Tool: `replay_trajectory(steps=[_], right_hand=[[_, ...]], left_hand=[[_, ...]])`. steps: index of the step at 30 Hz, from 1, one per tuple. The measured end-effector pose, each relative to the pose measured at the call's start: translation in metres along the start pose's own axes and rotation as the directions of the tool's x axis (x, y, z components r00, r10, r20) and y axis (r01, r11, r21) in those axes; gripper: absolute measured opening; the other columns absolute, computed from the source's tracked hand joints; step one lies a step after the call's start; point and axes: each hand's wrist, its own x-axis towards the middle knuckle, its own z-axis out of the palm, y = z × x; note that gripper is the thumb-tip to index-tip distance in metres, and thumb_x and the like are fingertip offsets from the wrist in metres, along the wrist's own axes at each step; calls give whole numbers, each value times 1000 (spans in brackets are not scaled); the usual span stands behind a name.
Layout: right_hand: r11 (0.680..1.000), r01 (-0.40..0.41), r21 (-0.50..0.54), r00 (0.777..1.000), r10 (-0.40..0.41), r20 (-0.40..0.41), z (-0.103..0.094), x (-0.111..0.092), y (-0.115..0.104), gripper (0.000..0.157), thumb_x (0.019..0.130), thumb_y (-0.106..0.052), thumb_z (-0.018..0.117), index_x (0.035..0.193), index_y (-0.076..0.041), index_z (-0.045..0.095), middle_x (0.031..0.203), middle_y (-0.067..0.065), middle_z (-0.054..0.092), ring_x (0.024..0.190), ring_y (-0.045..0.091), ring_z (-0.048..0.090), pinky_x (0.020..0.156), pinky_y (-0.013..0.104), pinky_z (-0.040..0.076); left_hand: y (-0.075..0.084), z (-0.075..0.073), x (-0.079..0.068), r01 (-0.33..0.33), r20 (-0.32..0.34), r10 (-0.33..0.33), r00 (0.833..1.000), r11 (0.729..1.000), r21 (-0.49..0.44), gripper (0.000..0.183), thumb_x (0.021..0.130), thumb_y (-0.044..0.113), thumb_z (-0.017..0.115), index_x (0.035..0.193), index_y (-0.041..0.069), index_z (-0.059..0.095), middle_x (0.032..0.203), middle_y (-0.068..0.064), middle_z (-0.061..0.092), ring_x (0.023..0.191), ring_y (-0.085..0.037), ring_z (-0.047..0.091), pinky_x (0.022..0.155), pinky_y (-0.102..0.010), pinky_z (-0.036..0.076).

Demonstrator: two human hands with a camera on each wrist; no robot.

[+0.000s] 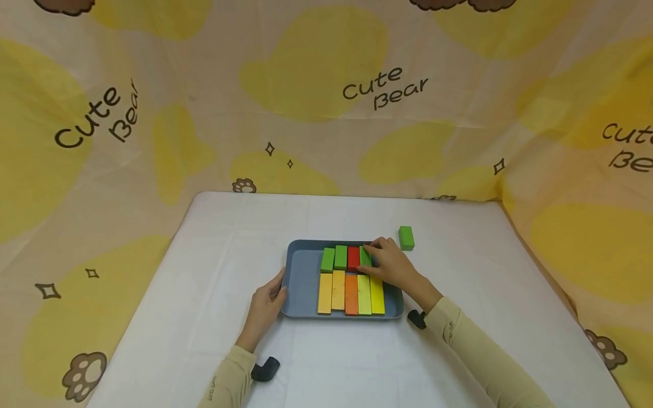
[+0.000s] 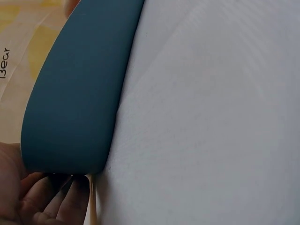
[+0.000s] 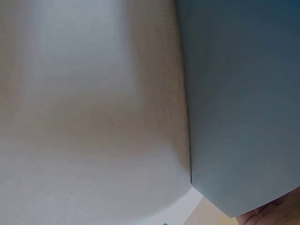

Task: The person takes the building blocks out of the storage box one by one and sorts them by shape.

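A blue-grey tray (image 1: 303, 283) lies on the table, its outer wall filling much of both wrist views. My left hand (image 1: 266, 300) grips the tray's left side, and its curled fingers (image 2: 72, 201) show at the tray's end in the left wrist view. Over the tray's back right part, my right hand (image 1: 393, 263) pinches a green block (image 1: 365, 256) between thumb and fingers. Left of that block stand a red block (image 1: 353, 258) and two more green ones. A front row holds longer yellow, orange and lime blocks, including an orange block (image 1: 351, 294); the right hand partly covers the rightmost yellow block (image 1: 377, 297).
Another green block (image 1: 406, 238) sits on the white-covered table (image 1: 224, 243), behind and right of the tray. Printed cloth (image 1: 316, 68) rises behind the table and on both sides. A dark rounded piece (image 1: 265, 369) is by the left wrist, a similar one (image 1: 416, 318) by the right.
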Motion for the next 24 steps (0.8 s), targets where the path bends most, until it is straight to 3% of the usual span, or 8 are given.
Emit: replay_trajectory(steps=[10,16,18,24], right_hand=[[999,39,-8,999,-39,-28,1,-2,3,69,86,-52,70,136,-6,58,127,16,58,112,29,53,98,43,56],[998,53,33,994,-50,-97,-13,-7,9,69,84,-50,74,135,-7,59,126,15,56,111,29,53,96,45,57],[997,60,48,990,-54,-133,-21,-8,16,68,83,-47,75,134,-6,60,126,16,56,111,30,53,94,46,57],[991,118,57,965,-101,-242,-50,-7,55,64,80,-37,81,130,-1,63,124,21,57,110,35,52,88,49,55]], left_hand=[[0,0,0,-9,-1,9,1000,1000,-2,48,98,6,54,145,2,44,148,-17,45,135,-26,48,105,-31,47],[-1,0,0,-22,-6,22,1000,1000,-6,48,98,4,55,144,1,44,147,-18,45,134,-29,48,104,-31,48],[-2,1,0,-43,-12,43,999,999,-5,47,98,3,55,144,-1,44,147,-19,46,134,-30,48,104,-31,48],[22,0,-5,-52,-33,52,998,999,2,46,96,-4,53,141,-8,45,144,-24,46,132,-35,48,103,-36,48]])
